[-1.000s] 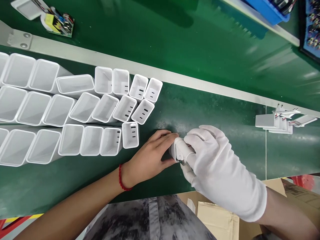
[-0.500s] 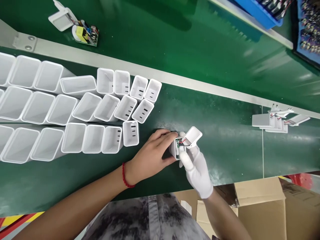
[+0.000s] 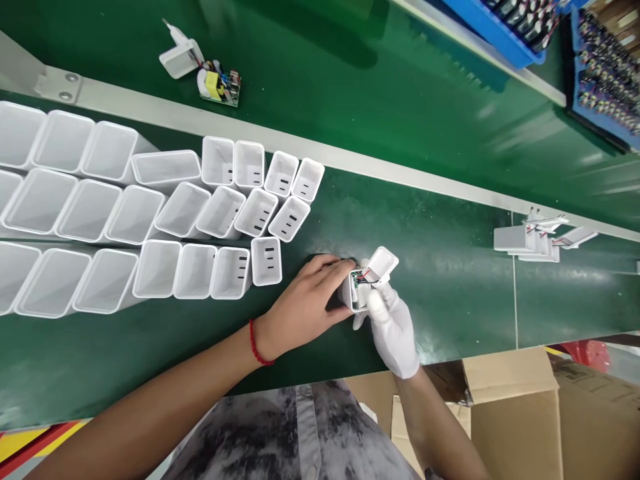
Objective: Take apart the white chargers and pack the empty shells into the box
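Note:
My bare left hand (image 3: 311, 297) is closed around a white charger housing (image 3: 345, 291) just above the green bench. Inside its open end sits a green circuit board (image 3: 355, 283), partly hidden. A white end cap (image 3: 383, 265) hangs off that end on red and black wires. My right hand (image 3: 395, 327), in a white glove, is at the open end, with the thumb by the board and the fingers mostly behind the cap. It looks closed on the cap's lower edge. Left of my hands, white housings (image 3: 267, 260) stand in rows, open ends up, some with slots.
A loose circuit board with a yellow transformer (image 3: 213, 85) lies on the upper shelf, wired to a white cap (image 3: 179, 60). Several wired housings (image 3: 515, 239) are at the right. Blue trays (image 3: 505, 33) hold parts at the top right. A cardboard box (image 3: 515, 427) is below the bench edge.
The view has shifted slightly. My right thumb has drawn back a little from the opening, so more of the board's end shows. Both hands stay at the housing.

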{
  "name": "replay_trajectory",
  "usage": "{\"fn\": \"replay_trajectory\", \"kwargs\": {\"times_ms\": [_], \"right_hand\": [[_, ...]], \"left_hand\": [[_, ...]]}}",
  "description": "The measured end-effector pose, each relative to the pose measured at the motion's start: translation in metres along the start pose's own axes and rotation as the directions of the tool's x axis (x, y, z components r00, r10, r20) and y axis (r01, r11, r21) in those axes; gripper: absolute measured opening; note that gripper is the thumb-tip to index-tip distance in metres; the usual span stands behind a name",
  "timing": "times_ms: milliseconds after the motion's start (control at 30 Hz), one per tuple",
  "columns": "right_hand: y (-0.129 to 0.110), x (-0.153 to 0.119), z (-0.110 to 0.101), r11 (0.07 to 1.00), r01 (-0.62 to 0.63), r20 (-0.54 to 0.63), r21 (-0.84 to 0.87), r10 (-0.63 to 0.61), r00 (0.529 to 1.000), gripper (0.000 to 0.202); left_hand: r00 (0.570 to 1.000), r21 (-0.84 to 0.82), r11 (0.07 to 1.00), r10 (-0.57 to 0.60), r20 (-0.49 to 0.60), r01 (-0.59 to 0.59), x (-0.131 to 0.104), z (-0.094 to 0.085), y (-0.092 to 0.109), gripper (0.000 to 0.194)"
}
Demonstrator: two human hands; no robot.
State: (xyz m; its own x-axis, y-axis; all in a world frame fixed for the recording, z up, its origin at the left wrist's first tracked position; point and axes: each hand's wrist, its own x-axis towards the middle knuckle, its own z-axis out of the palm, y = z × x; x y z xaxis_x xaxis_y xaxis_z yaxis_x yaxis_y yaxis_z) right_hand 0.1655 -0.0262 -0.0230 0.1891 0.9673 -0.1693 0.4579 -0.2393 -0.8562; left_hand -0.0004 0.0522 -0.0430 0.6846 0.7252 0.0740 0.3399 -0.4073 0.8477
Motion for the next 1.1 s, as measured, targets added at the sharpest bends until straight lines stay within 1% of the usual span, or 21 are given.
{"fn": "replay_trajectory", "kwargs": {"times_ms": [33,67,100,133,167,200,267,367,433,533,600,667,767,800,833,867,933,1000,1033,1067,1100], "right_hand": [[0.002,-0.004,-0.003,0.997,0.059,-0.073,-0.044,-0.062,0.995,0.036],[0.004,-0.007,-0.006,0.980,0.150,-0.158,-0.134,-0.170,0.973,0.037],[0.006,-0.011,-0.007,0.930,0.259,-0.214,-0.262,-0.318,0.923,0.042],[0.008,-0.013,-0.007,0.843,0.361,-0.219,-0.399,-0.470,0.855,0.051],[0.010,-0.014,-0.005,0.739,0.437,-0.170,-0.513,-0.586,0.792,0.060],[0.012,-0.014,-0.002,0.644,0.491,-0.094,-0.586,-0.656,0.749,0.068],[0.016,-0.011,0.006,0.532,0.529,0.001,-0.661,-0.705,0.709,0.075],[0.020,-0.001,0.015,0.491,0.485,-0.025,-0.723,-0.721,0.693,0.076],[0.024,0.005,0.017,0.478,0.468,-0.024,-0.743,-0.719,0.695,0.077],[0.025,0.011,0.012,0.449,0.449,-0.013,-0.772,-0.719,0.695,0.078],[0.021,0.010,0.005,0.450,0.421,-0.034,-0.787,-0.714,0.699,0.073],[0.016,0.004,-0.004,0.485,0.379,-0.103,-0.788,-0.711,0.696,0.069],[0.015,-0.005,-0.015,0.558,0.295,-0.280,-0.776,-0.723,0.632,0.071],[0.018,-0.006,-0.016,0.559,0.282,-0.302,-0.780,-0.731,0.612,0.072],[0.022,-0.005,-0.015,0.554,0.274,-0.301,-0.786,-0.731,0.613,0.072],[0.026,-0.003,-0.014,0.546,0.272,-0.281,-0.792,-0.722,0.632,0.073],[0.033,0.003,-0.011,0.544,0.284,-0.218,-0.790,-0.681,0.699,0.070],[0.031,0.008,-0.012,0.591,0.288,-0.199,-0.753,-0.623,0.757,0.063],[0.028,0.008,-0.014,0.625,0.277,-0.221,-0.730,-0.600,0.769,0.058],[0.025,0.008,-0.016,0.652,0.265,-0.262,-0.710,-0.595,0.760,0.054],[0.021,0.006,-0.018,0.676,0.249,-0.323,-0.693,-0.601,0.731,0.052]], "left_hand": [[1.000,0.004,1.000,0.001,-0.002,-0.001,0.000,0.000,0.000,0.061],[1.000,0.009,1.000,0.003,-0.005,-0.003,0.000,0.001,0.000,0.061],[1.000,0.014,1.000,0.008,-0.011,-0.008,-0.001,0.002,0.001,0.061],[1.000,0.023,1.000,0.016,-0.022,-0.015,-0.001,0.003,0.001,0.061],[0.999,0.037,0.999,0.023,-0.036,-0.022,-0.001,0.004,0.001,0.060],[0.998,0.054,0.998,0.031,-0.050,-0.028,-0.001,0.005,0.001,0.060],[0.997,0.090,0.995,0.044,-0.065,-0.038,-0.001,0.007,0.001,0.060],[0.998,0.098,0.994,0.055,-0.039,-0.051,-0.001,0.007,-0.001,0.064],[0.998,0.070,0.996,0.058,-0.010,-0.058,-0.002,0.006,-0.002,0.068],[0.998,0.031,0.998,0.055,0.014,-0.056,-0.004,0.002,-0.003,0.073],[0.999,0.015,0.999,0.050,0.001,-0.050,-0.006,0.000,-0.004,0.071],[0.999,-0.003,1.000,0.031,-0.043,-0.031,-0.008,0.000,-0.005,0.065],[0.992,-0.029,1.000,0.007,-0.127,-0.011,-0.010,0.001,-0.007,0.056],[0.989,-0.029,0.999,0.010,-0.146,-0.014,-0.010,0.001,-0.008,0.053],[0.987,-0.023,1.000,0.015,-0.157,-0.019,-0.010,0.002,-0.008,0.052],[0.986,-0.016,1.000,0.024,-0.164,-0.027,-0.010,0.002,-0.008,0.051],[0.985,-0.003,0.999,0.041,-0.165,-0.042,-0.011,0.003,-0.009,0.050],[0.985,0.009,0.999,0.052,-0.163,-0.052,-0.011,0.004,-0.009,0.049],[0.985,0.016,0.998,0.056,-0.162,-0.054,-0.011,0.004,-0.009,0.049],[0.985,0.024,0.998,0.060,-0.162,-0.057,-0.011,0.004,-0.008,0.048],[0.985,0.030,0.998,0.064,-0.162,-0.060,-0.011,0.004,-0.008,0.047]]}}
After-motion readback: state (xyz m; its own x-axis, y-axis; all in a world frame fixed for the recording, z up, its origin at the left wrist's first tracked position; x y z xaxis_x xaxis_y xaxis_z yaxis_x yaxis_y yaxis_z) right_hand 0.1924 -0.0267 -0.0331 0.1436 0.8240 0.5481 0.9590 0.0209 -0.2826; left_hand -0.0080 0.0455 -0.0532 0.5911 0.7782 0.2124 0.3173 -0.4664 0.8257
